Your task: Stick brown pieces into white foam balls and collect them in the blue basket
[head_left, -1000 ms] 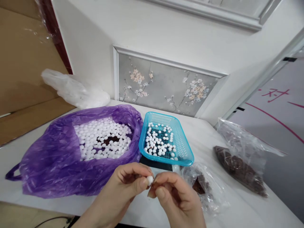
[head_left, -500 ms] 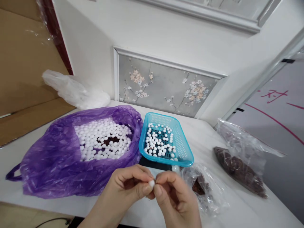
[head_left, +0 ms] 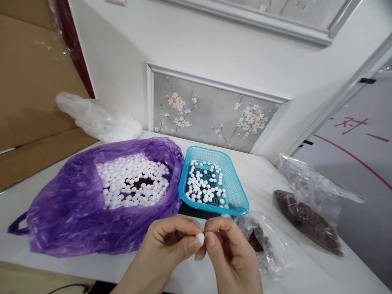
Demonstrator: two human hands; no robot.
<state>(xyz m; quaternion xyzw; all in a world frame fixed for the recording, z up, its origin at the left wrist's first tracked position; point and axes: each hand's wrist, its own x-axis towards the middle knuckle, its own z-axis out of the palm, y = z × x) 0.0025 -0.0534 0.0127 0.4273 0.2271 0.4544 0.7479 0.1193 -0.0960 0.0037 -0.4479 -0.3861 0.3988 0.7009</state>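
Left thumb and forefinger are pinching a white ball (head_left: 200, 239) at the lower centre of the frame!
The left hand (head_left: 163, 251) is gripping it firmly, while the right hand (head_left: 234, 253) is pressing its thumb and forefinger together just beside it; whatever they are pinching is hiding from view. Just above, a blue basket (head_left: 235, 183) is holding more white balls (head_left: 199, 175). Over in the left half, a purple bag (head_left: 70, 208) is gaping around a crowd of balls, dark brown bits (head_left: 141, 181) peeking through. Lower right, a crumpled clear bag (head_left: 277, 249) is lying near the right hand, and a second clear bag (head_left: 309, 220) is resting farther right, holding brown stuff.
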